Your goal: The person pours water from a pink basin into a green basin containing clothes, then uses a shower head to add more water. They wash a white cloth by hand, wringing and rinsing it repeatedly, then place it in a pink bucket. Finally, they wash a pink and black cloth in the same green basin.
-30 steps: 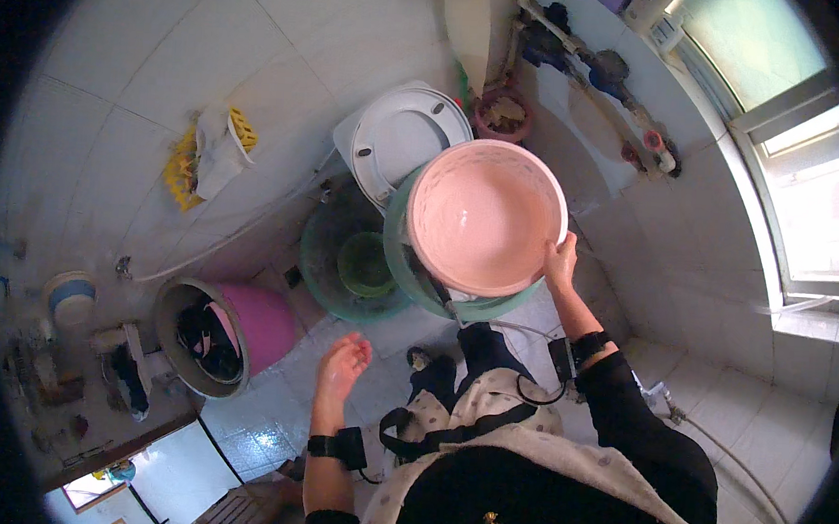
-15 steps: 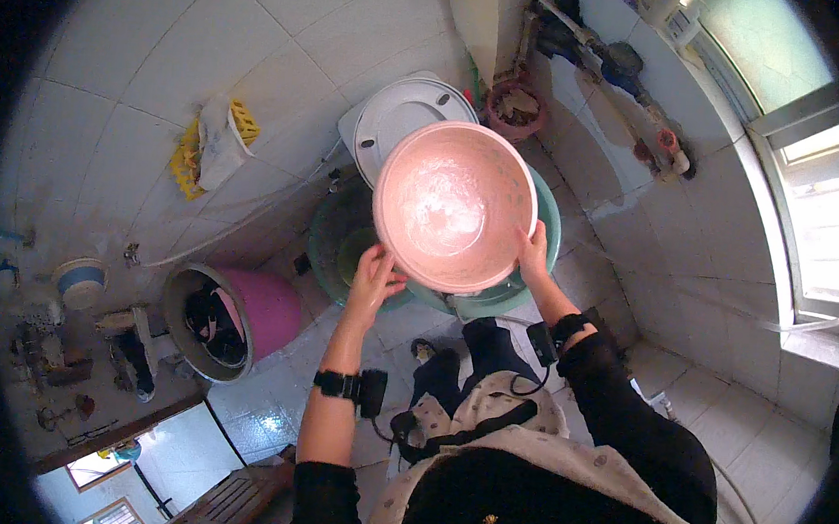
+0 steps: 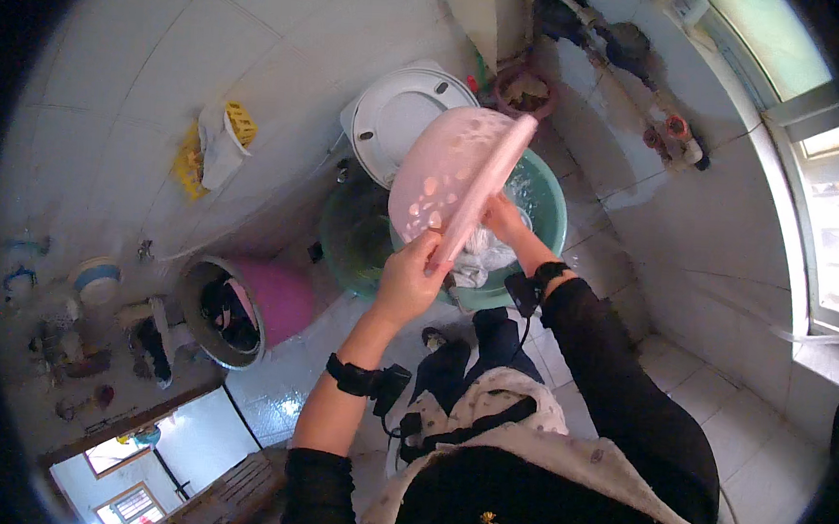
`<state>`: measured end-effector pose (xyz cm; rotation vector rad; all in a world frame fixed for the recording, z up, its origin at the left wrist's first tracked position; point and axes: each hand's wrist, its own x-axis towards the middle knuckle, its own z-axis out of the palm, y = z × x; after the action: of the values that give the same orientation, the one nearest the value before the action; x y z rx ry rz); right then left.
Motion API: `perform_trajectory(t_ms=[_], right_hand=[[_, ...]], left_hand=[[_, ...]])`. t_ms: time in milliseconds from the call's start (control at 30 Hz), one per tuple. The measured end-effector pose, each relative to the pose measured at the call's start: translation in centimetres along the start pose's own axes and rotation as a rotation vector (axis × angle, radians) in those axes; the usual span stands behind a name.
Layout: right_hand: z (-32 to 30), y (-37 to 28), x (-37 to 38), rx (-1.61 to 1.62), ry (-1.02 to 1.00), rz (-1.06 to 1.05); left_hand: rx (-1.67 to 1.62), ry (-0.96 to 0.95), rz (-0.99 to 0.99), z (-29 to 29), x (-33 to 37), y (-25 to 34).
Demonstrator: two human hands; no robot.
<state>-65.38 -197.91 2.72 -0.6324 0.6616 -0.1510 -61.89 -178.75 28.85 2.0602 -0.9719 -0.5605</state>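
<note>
A pink plastic basin (image 3: 443,173) is tipped on its side above two green tubs, its opening turned to the right and its spotted outside facing left. My left hand (image 3: 414,276) is closed on the basin's near rim. At the opening side, my right hand (image 3: 509,224) grips the rim; its fingertips are partly hidden behind it. Below my right hand, the right green tub (image 3: 556,222) contains water and a wet white cloth (image 3: 482,251). The left green tub (image 3: 343,277) stands beside it, partly covered by the basin; its contents are too dark to make out.
Behind the basin is a toilet with a white lid (image 3: 403,119), a small pink bin (image 3: 525,94) beside it. A pink bucket (image 3: 289,303) with dark clothes leans at left. A yellow wall holder (image 3: 192,160) hangs above, and pipes (image 3: 638,74) run along the right wall.
The pink basin has turned from facing up to standing on its side, opening rightward. My left hand has moved right and up with the rim; my right hand has shifted slightly left.
</note>
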Motion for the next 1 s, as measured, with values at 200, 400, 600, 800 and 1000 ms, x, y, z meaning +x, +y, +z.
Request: perform_trajectory(t_ms=[200,400,600,800,1000], right_hand=[[-0.4,-0.8,0.1,-0.346,-0.231,-0.312],[-8.5,5.7,0.1,-1.371,0.03,-0.228],[-12.4,8.8,-4.3,-1.493,0.113,-0.065],[-12.9,9.0,-13.5,-1.071,0.239,0.028],[-18.5,4.4,-34.5,-1.385,0.778,0.011]], left_hand=[[0.485,0.087,0.409,-1.7,-0.5,0.3],[0.586,0.236,0.373,-2.4,-1.9,-1.6],[0.177,0.539,-0.131,-5.6,-7.3,-9.3],[-0.188,0.784,-0.616,-14.2,-20.7,-17.5],[-0.432,0.664,-1.036,-15.5,-39.0,-24.5]])
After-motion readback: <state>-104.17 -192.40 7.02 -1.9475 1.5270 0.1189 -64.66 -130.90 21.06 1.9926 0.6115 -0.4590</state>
